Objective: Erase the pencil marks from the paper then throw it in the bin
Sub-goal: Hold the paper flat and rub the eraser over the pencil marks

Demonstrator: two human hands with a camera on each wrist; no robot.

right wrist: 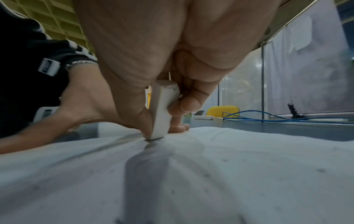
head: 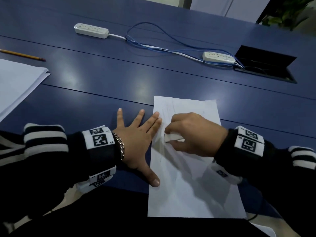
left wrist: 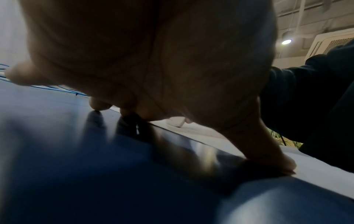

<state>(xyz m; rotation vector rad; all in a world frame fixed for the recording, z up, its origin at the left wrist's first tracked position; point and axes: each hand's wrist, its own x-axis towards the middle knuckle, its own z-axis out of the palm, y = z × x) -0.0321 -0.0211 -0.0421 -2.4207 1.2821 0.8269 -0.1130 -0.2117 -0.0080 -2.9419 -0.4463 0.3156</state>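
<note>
**Eraser down, paper pinned — a thin sheet under a rubbing load**

Nearest us, the paper (head: 193, 185) lies flat on the table (head: 102, 93), its near edge right at the table's near rim and hanging just over it. Thin, light and floppy, this one: the right wrist view shows it already rucked into soft ridges around the rubbing spot, so I'd judge it will buckle or tear if pushed hard without a hold.

And there is a hold. The left hand (head: 136, 142) is spread flat, fingers straight, on the paper's left edge: 2 fingertips and the thumb lie on the sheet, the other fingers on the table beside it. Grasping nothing, simply pressing.

Just right of that, mid-sheet, the right hand (head: 193, 132) pinches the eraser (head: 172, 137) between thumb and curled fingers, 1 corner planted on the paper. The block looks firm and a little grubby at its top end.

Beyond the hands, the far part of the paper carries faint pencil marks (head: 168, 110), so erasing isn't finished. For the bin, the sheet would crumple easily; taking it by an edge or scrunching it from the middle should both serve. No bin shows in any view.

Well left of the paper: a paper stack (head: 17, 82), then a pencil (head: 22, 55). Farthest off, 2 power strips (head: 91, 30) and blue cables (head: 153, 36).
</note>
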